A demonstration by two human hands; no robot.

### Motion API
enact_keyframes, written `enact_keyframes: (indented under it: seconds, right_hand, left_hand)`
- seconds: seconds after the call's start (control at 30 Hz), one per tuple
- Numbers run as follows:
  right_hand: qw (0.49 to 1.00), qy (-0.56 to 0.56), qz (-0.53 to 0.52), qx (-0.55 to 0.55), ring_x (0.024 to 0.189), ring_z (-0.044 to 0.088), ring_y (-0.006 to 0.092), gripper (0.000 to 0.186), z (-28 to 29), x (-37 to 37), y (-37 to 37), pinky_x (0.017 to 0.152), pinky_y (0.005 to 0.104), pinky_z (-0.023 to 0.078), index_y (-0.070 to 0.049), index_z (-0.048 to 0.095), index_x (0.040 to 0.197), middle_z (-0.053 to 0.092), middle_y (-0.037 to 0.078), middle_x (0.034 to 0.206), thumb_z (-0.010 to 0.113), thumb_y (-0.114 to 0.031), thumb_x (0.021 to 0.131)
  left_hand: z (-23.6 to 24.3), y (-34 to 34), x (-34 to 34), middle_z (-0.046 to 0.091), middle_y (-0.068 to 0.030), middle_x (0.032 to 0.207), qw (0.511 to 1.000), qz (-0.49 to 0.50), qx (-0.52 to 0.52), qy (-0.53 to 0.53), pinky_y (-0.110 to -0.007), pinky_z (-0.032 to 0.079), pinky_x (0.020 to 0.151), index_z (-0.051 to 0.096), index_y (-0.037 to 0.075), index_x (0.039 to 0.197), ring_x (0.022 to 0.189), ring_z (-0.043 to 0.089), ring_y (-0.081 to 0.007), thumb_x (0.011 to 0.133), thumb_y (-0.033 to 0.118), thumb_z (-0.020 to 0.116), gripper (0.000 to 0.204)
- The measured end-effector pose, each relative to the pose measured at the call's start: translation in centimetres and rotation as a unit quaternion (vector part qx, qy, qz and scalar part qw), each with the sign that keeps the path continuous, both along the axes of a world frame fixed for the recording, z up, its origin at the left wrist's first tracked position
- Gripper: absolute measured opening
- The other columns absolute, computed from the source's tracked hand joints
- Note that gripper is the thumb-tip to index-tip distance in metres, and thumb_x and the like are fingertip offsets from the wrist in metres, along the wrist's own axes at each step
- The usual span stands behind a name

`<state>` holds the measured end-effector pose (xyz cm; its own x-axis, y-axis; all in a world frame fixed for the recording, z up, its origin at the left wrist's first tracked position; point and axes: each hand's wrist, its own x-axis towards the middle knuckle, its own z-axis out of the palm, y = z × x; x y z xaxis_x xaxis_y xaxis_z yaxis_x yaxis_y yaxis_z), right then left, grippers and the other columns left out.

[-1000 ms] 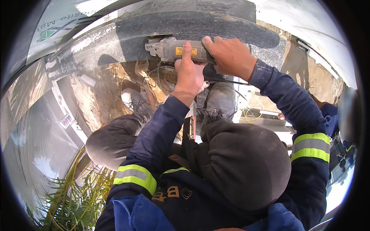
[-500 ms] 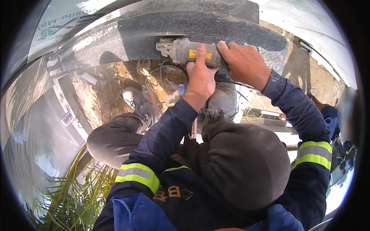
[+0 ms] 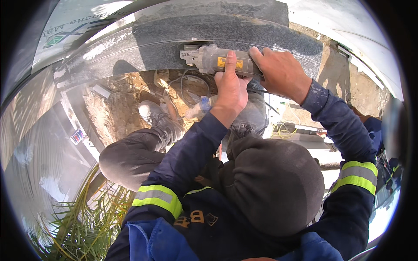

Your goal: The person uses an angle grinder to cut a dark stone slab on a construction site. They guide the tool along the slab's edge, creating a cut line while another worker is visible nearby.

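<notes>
Both my hands hold a dusty grey angle grinder (image 3: 210,58) with a yellow label on its body. My left hand (image 3: 231,89) grips the body from below, its thumb laid up across the label. Around the rear end of the tool, my right hand (image 3: 283,74) is closed. The grinder's head points left and sits at a dark grey stone slab (image 3: 161,54). A thin scored line runs lengthwise along the slab beside the tool. The disc is mostly hidden behind the head, so I cannot tell how deep it sits.
My shoes (image 3: 151,114) stand on sandy ground below the slab, near a loose cable (image 3: 185,85). A yellow cord (image 3: 285,129) lies at the right. Palm fronds (image 3: 87,217) rise at lower left. Another person's blue sleeve (image 3: 373,132) shows at the right edge.
The grinder and both hands have shifted slightly to the right along the slab in the picture. The view itself has moved a little. My grip is the same.
</notes>
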<state>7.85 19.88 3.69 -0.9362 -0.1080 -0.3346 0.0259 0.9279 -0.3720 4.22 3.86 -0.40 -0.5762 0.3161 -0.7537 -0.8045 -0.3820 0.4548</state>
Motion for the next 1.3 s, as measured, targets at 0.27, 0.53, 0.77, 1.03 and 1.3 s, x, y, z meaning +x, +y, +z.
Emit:
enact_keyframes:
  seconds: [0.27,0.53,0.77,1.03,1.3]
  right_hand:
    - [0.996,0.079,0.002,-0.049,0.078,0.072,0.0379,0.039,-3.1,-2.0,-1.9,0.065,0.0457,0.058,0.001,0.057,0.113,0.068,0.019,0.084,0.073,-0.006,0.079]
    - [0.999,0.032,-0.006,-0.019,0.077,0.072,0.0373,0.044,-0.8,0.0,-0.4,0.066,0.0466,0.057,-0.001,0.054,0.118,0.068,0.018,0.086,0.074,-0.007,0.079]
    - [0.998,0.059,0.000,-0.030,0.076,0.072,0.0369,0.042,-2.3,-0.7,-0.7,0.064,0.0465,0.056,-0.001,0.055,0.117,0.067,0.018,0.084,0.073,-0.006,0.080]
    - [0.998,0.064,0.003,-0.027,0.075,0.071,0.0373,0.042,-3.1,-1.7,-1.6,0.064,0.0459,0.057,-0.001,0.054,0.115,0.067,0.018,0.085,0.074,-0.006,0.078]
    - [1.000,0.018,-0.001,-0.003,0.075,0.071,0.0376,0.044,-0.6,0.5,0.4,0.064,0.0465,0.056,-0.003,0.052,0.118,0.066,0.018,0.086,0.074,-0.007,0.080]
  left_hand:
    - [-1.5,-2.2,-2.4,0.055,-0.0126,0.137,0.999,-0.029,-0.022,0.028,-0.055,0.040,0.116,0.047,0.003,0.139,0.132,0.053,-0.0281,0.100,0.048,0.069,0.064]
    - [-0.4,-0.4,-0.2,0.055,-0.0113,0.137,1.000,-0.019,0.001,0.005,-0.055,0.040,0.116,0.047,0.003,0.139,0.132,0.053,-0.0266,0.099,0.046,0.072,0.065]
    - [-1.0,-0.9,-1.2,0.056,-0.0123,0.136,1.000,-0.010,-0.015,0.001,-0.055,0.040,0.116,0.046,0.002,0.139,0.132,0.053,-0.0274,0.098,0.045,0.073,0.066]
    - [-1.4,-1.8,-2.0,0.055,-0.0131,0.138,1.000,-0.013,-0.016,0.009,-0.056,0.038,0.118,0.047,0.002,0.140,0.132,0.053,-0.0277,0.097,0.046,0.073,0.067]
    - [-0.5,0.3,0.5,0.056,-0.0117,0.136,1.000,-0.002,0.013,-0.001,-0.057,0.039,0.117,0.047,0.002,0.139,0.131,0.053,-0.0270,0.095,0.047,0.076,0.069]
